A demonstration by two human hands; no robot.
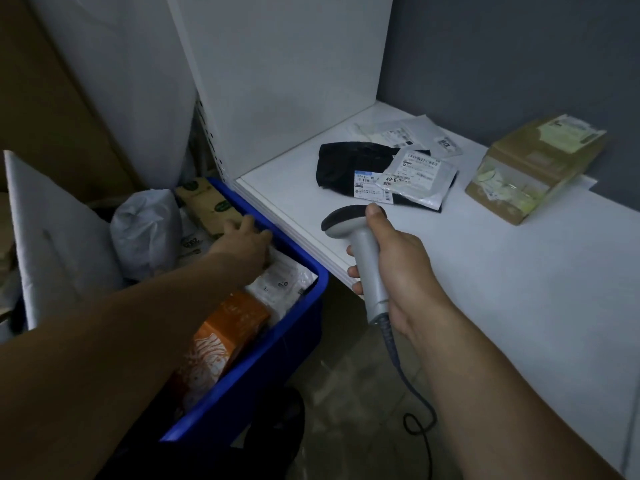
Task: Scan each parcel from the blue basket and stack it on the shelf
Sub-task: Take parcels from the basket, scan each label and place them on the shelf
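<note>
L hand [247, 242] down in blue basket [270, 375] on parcels [145, 230]; can't tell if gripping. R hand [398, 271] wrapped round scanner [360, 251] at shelf [485, 271] edge. Black parcel [346, 161] + box [533, 168] on shelf.

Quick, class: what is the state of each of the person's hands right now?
Left hand: open, reaching onto parcels in the blue basket, gripping nothing.
Right hand: closed around the scanner.

One scanner [363, 251] and one blue basket [277, 368] are showing, while one box [533, 164] and at least three bagged parcels [346, 161] are lying on the shelf [485, 271].
</note>
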